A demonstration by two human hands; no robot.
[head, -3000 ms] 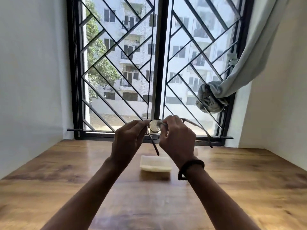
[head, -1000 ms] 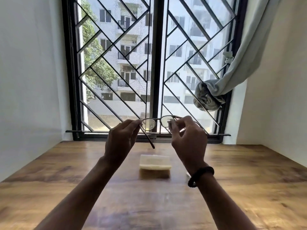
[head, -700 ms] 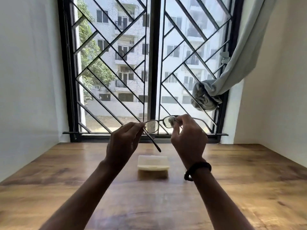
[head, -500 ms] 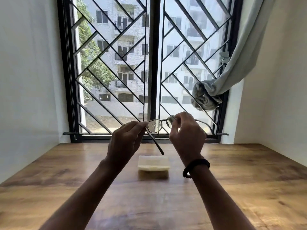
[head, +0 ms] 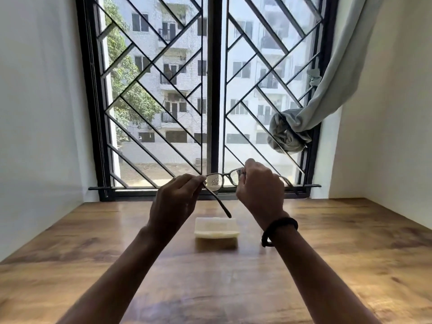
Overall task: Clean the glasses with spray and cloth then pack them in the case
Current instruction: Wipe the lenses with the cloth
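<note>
Two hands are counted: one left hand [head: 174, 199] and one right hand [head: 259, 188]. One pair of glasses [head: 222, 180] is seen, with two lenses [head: 214, 181] and two side arms [head: 222, 206]. One pale case [head: 216, 228] is counted on one wooden table [head: 350, 265]. One dark wristband [head: 279, 230] is worn. One window [head: 215, 90] of two barred halves and one knotted curtain [head: 327, 90] are seen.

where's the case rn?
Head view: the pale case sits on the wooden table, centre, just below the glasses that the left hand and right hand hold up before the window.
</note>
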